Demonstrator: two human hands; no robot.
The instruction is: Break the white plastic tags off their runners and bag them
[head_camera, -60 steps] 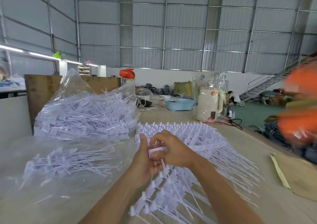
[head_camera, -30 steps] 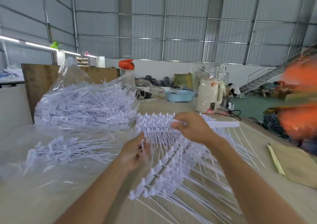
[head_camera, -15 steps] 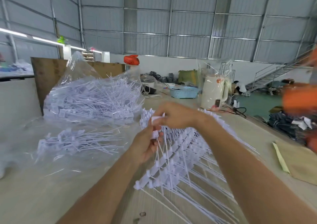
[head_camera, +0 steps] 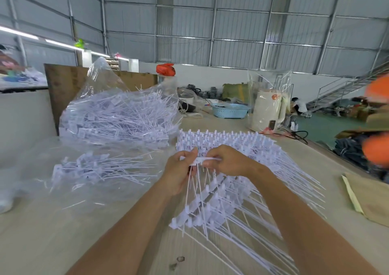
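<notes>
A runner of white plastic tags [head_camera: 207,160] is held just above the table, its long thin tails hanging down. My left hand [head_camera: 179,170] pinches its left end and my right hand [head_camera: 226,161] grips its right part. Under and behind my hands lies a spread heap of runners with tags [head_camera: 231,199]. To the left, loose tags [head_camera: 99,168] lie inside a flat clear bag. Farther back, a bulging clear bag full of tags [head_camera: 122,117] stands on the table.
The pale wooden table [head_camera: 63,232] runs to an edge at the right. A white kettle in plastic wrap [head_camera: 267,112], a blue basket [head_camera: 230,110] and cables stand at the back. Brown paper [head_camera: 372,199] lies at the right, near a blurred person in orange [head_camera: 376,127].
My right hand reached out over the heap a second ago, then came back to my left hand. Both hands now hold one runner slightly lower than half a second ago.
</notes>
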